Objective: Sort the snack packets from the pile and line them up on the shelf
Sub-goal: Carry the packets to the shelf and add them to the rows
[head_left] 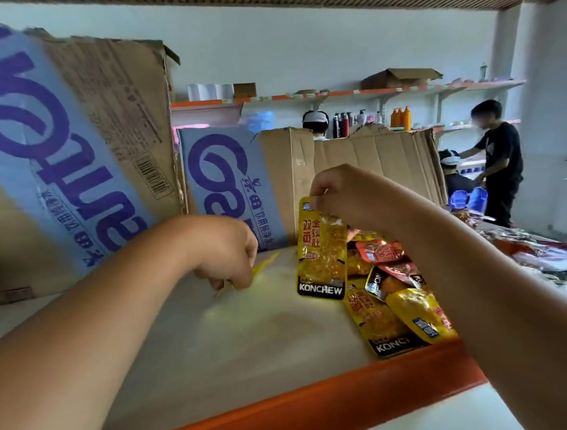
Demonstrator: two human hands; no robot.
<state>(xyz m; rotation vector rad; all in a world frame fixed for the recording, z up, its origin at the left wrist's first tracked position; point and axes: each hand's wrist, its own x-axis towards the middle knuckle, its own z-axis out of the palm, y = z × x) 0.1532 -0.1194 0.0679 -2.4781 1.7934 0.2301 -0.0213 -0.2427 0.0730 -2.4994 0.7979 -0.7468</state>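
Note:
My right hand (345,192) pinches the top edge of a yellow KONCHEW snack packet (319,249), which hangs upright over the white shelf (217,340). Beneath and right of it lies a pile of yellow and red packets (395,294). My left hand (227,250) is closed low over the shelf, fingers on a thin yellow packet (262,268) seen edge-on.
Cardboard boxes with blue print (63,148) stand along the back of the shelf. An orange rail (292,409) edges its front. More packets cover a table (535,251) at the right. A person in black (500,161) stands beyond, by wall shelves with bottles.

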